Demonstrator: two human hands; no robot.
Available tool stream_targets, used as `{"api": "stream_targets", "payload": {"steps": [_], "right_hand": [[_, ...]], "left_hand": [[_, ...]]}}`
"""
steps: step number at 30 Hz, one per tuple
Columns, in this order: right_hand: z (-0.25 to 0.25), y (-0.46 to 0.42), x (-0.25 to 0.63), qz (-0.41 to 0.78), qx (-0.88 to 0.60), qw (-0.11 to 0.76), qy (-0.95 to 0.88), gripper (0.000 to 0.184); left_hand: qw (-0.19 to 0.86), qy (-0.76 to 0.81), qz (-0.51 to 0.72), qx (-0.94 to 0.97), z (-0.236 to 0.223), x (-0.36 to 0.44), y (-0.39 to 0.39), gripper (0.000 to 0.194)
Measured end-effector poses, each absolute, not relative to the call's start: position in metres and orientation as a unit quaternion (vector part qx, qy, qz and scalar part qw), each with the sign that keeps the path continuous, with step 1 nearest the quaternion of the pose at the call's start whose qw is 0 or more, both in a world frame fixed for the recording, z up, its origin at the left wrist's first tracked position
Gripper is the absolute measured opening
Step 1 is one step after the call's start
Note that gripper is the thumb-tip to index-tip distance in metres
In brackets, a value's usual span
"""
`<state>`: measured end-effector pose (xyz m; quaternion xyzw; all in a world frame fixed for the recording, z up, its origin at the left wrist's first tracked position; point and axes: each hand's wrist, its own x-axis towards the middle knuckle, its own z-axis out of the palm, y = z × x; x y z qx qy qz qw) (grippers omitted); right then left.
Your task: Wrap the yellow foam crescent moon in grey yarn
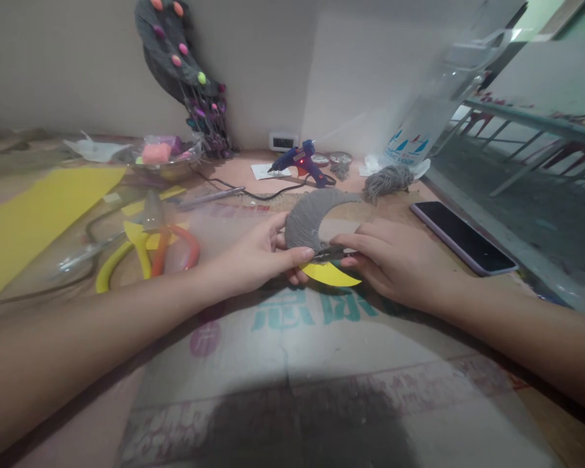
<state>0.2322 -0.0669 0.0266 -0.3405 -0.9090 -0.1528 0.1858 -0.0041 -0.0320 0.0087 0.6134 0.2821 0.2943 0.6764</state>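
My left hand (268, 250) grips a crescent cutout (309, 221), its thumb across the front and fingers behind. Grey yarn covers most of this crescent, while the lower tip is bare yellow (334, 274). Between the thumb and fingers of my right hand (385, 260) is a slim dark object (329, 252). It lies across the edge where grey meets yellow; its kind is too blurred to make out. Beyond both hands, a bundle of grey yarn (389, 182) rests on the table.
A blue glue gun (299, 162) with a red light stands behind, its cord running left. Pliers (151, 244) and yellow sheet (53, 214) lie left. A phone (463, 237) and clear water jug (414, 123) are right. A decorated grey crescent (168, 55) leans on the wall.
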Motion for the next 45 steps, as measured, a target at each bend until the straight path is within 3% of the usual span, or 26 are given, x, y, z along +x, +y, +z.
{"api": "stream_targets", "payload": {"steps": [10,19,28,37,45], "right_hand": [[0.023,-0.065,0.233,-0.155,-0.333,0.198,-0.909,0.032],[0.020,-0.063,0.236,-0.085,-0.362,0.197,-0.907,0.038],[0.025,-0.059,0.242,0.016,-0.469,0.280,-0.837,0.035],[0.009,-0.022,0.263,-0.033,-0.484,0.280,-0.829,0.045],[0.024,-0.057,0.226,0.218,-0.386,0.213,-0.871,0.048]], "left_hand": [[0.679,0.276,0.295,0.612,0.008,-0.004,-0.032,0.048],[0.677,0.274,0.287,0.620,0.007,-0.004,-0.032,0.049],[0.672,0.275,0.297,0.621,0.005,-0.005,-0.031,0.052],[0.627,0.303,0.355,0.624,0.005,-0.005,-0.029,0.024],[0.606,0.266,0.354,0.661,0.005,-0.003,-0.032,0.022]]}}
